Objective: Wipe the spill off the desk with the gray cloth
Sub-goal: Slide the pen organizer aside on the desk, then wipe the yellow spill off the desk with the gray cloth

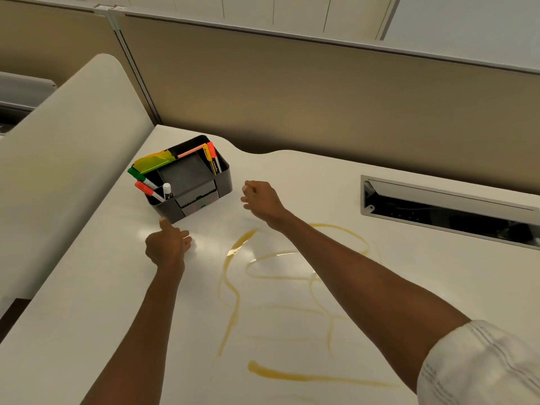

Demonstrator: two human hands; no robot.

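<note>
1. The spill [233, 290] lies as thin amber trails looping over the white desk [87, 302], from just in front of the black organizer [201, 185] down to a thicker streak close to the near edge. All of it looks wet and unsmeared, so by my judgement no wiping has begun.
2. The gray cloth is nowhere in view; finding and picking it up comes first, then the whole wipe is left to do.
3. The spill has no single heading. Its longest run goes roughly from the far side toward the person, while the near streak lies crosswise, left to right.
4. The left hand [168, 244] hovers left of the trails, fingers loosely curled and the thumb stretched toward the organizer's near corner; it holds nothing.
5. The right hand [261, 198] is just right of the organizer, fingers bent in a loose fist, empty. Its forearm crosses above the upper loops of the spill; whether it touches them I cannot tell.
6. Markers [146, 185] stand in the organizer, and a cable slot [450, 211] is set into the desk at the right, well apart from the trails.
</note>
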